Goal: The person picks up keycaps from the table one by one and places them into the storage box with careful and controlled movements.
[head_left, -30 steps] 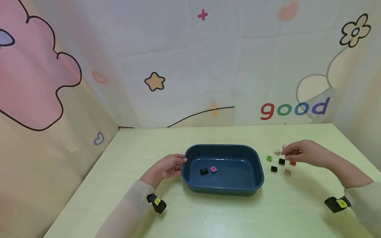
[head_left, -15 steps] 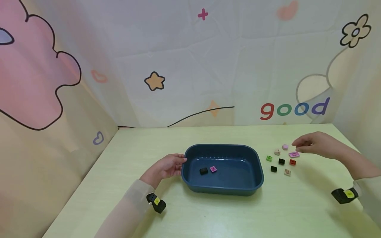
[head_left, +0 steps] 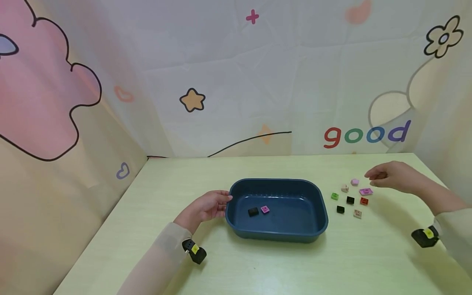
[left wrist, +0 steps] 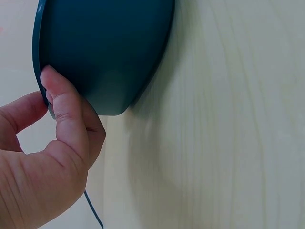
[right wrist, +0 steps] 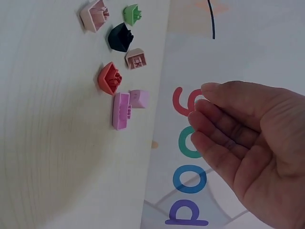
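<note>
The left hand (head_left: 206,206) pinches the left rim of a dark blue plastic tray (head_left: 276,236), thumb on one side and fingers on the other, as the left wrist view shows. Inside the tray lie a black keycap (head_left: 253,212) and a small pink keycap (head_left: 265,209). To its right, the right hand (head_left: 394,177) hovers with loosely bent fingers and nothing between them, just beyond a long pink keycap (head_left: 366,191) and a lilac keycap (head_left: 355,182). Around these lie a red keycap (head_left: 364,201), a green keycap (right wrist: 133,15), two black ones and two pale ones.
A light wood-grain table (head_left: 254,270) carries everything. A printed cloth (head_left: 228,82) hangs at the back and sides. Each wrist wears a small black camera, such as the left wrist camera (head_left: 194,251).
The right hand has moved right and slightly back, off the loose keycaps, uncovering the long pink one. The left hand and tray have stayed put.
</note>
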Tool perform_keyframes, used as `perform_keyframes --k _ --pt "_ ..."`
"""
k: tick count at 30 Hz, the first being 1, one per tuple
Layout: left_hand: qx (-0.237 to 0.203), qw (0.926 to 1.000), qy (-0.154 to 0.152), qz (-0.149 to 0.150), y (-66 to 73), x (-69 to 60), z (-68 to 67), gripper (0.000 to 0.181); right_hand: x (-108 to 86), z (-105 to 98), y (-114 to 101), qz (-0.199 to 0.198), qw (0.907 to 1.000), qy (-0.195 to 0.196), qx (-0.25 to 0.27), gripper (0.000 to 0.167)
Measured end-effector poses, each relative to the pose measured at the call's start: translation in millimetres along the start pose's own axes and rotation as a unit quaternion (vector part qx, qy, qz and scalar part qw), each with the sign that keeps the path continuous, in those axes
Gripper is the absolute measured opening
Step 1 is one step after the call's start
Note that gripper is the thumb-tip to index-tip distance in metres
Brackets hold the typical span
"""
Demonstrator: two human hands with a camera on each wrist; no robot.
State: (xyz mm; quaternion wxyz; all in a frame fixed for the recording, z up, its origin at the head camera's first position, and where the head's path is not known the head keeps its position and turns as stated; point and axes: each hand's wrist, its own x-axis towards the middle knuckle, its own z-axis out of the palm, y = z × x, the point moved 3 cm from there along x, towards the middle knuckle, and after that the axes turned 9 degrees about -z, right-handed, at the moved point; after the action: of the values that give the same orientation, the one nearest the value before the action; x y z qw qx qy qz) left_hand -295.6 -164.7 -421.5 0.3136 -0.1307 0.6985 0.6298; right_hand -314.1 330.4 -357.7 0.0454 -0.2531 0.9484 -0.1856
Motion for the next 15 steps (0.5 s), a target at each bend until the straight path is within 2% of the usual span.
perform_keyframes --k 7,15 --pt "-0.002 1.0000 -0.003 -0.003 1.0 -1.7 1.5 0.020 8.1 7.6 16.3 0.005 0.9993 -0.031 0.022 0.031" --pt "-0.004 1.0000 -0.002 0.000 1.1 -0.4 1.9 0.019 15.8 18.2 25.6 0.004 0.9983 -0.056 0.017 0.030"
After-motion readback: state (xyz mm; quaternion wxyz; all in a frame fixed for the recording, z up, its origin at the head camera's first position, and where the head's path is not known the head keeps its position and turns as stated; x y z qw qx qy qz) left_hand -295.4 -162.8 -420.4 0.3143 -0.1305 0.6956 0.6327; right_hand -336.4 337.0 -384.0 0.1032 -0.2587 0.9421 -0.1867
